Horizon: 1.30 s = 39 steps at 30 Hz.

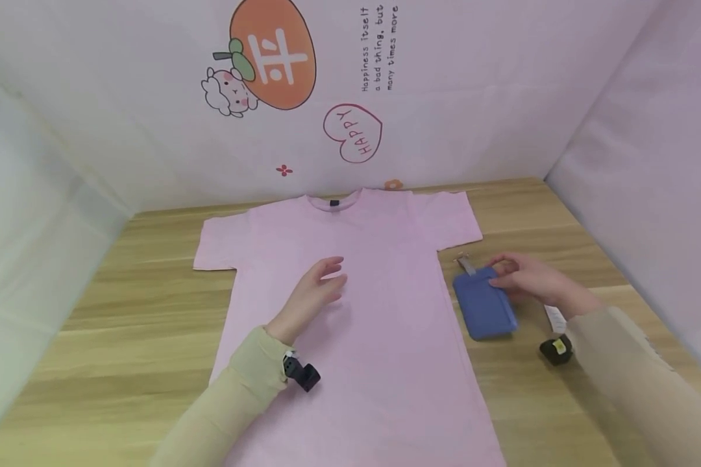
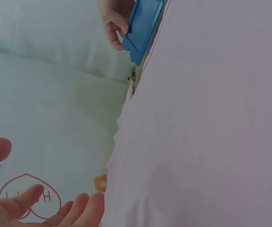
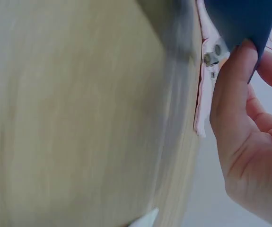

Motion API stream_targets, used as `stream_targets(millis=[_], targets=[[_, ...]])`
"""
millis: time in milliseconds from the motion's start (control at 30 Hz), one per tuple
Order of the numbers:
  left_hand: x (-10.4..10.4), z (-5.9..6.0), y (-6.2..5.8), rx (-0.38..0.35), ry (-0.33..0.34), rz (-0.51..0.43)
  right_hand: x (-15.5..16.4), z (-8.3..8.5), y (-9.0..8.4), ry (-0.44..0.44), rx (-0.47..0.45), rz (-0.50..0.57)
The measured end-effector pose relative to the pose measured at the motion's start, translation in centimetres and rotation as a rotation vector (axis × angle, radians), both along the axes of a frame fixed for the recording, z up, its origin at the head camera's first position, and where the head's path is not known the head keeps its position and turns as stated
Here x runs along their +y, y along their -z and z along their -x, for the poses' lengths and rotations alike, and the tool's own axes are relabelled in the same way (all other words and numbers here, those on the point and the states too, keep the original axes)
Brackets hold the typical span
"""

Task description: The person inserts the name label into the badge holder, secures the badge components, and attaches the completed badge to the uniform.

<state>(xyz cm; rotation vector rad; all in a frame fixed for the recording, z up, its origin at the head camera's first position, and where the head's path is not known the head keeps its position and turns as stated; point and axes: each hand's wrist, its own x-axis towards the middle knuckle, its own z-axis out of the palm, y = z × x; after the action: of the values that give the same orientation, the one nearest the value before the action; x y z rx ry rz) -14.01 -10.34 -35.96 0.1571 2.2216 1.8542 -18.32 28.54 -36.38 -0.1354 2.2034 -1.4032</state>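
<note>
Pink T-shirt [image 1: 362, 311] lies flat on wooden table [image 1: 122, 305]. My left hand [image 1: 312, 295] hovers over its chest, fingers relaxed, holding nothing. My right hand [image 1: 531, 279] grips blue card holder [image 1: 483, 305] just beside shirt's edge.

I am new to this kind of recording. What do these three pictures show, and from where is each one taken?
No machine is here: a person works with two bare hands. The large picture comes from a camera on the person's head, looking down at a wooden table. The other two come from small cameras worn on the wrists, so they look tilted and very close.

On the table a pink T-shirt lies spread flat. The left hand is over the shirt with relaxed fingers and holds nothing. The right hand holds a blue card holder beside the shirt; the right wrist view shows its fingers on the holder's edge, near a small metal clip. Behind the table stands a wall with cartoon stickers.
</note>
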Motion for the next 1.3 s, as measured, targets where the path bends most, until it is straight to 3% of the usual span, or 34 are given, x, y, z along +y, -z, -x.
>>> stream_targets(millis=[200,433,833,1100,1300], targets=[[0.1,0.1,-0.1,-0.012,-0.016,-0.030,-1.0,0.2,-0.3,0.042,0.005,0.108],[0.4,0.1,-0.1,-0.013,-0.034,-0.068,-2.8,-0.1,-1.0,0.126,0.055,0.115],[0.8,0.0,-0.4,-0.008,-0.051,-0.111,-6.7,-0.2,-1.5,0.192,0.096,0.250],[1.3,0.4,-0.4,-0.018,-0.029,-0.152,-9.6,-0.4,-1.4,0.238,0.089,0.408],[1.9,0.5,-0.5,-0.035,-0.010,-0.162,-11.8,-0.5,-1.7,0.270,0.082,0.424]])
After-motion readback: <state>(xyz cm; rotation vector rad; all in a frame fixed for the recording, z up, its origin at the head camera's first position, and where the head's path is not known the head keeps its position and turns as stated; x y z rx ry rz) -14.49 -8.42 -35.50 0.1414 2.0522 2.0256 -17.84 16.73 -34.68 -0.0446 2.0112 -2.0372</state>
